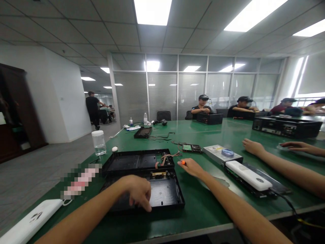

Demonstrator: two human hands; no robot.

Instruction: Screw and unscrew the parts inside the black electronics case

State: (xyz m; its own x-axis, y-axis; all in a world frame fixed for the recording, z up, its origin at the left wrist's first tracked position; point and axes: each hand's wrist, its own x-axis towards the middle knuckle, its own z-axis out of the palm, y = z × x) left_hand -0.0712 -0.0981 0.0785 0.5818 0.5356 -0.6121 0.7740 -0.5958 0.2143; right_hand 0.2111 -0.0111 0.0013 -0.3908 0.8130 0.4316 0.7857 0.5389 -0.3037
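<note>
A shallow black case lies open on the green table, with its near half (171,189) and its far half (134,160) side by side. Over the near half hangs my left hand (139,190), palm down, fingers loosely bent and apart, with nothing visible in them. Closed around an orange-handled screwdriver (183,162), my right hand (192,167) is just right of the case; the tool's shaft is hard to see. Striped wires (166,158) run out of the far half near that hand. A brass-coloured part (159,174) sits along the near half's back edge.
A clear jar (99,144) and a white cap (114,149) stand left. A small green circuit board (191,148) lies beyond the case. Right are a metal box (222,155), a white power bank (248,175) with a cable, and another person's arms (279,166).
</note>
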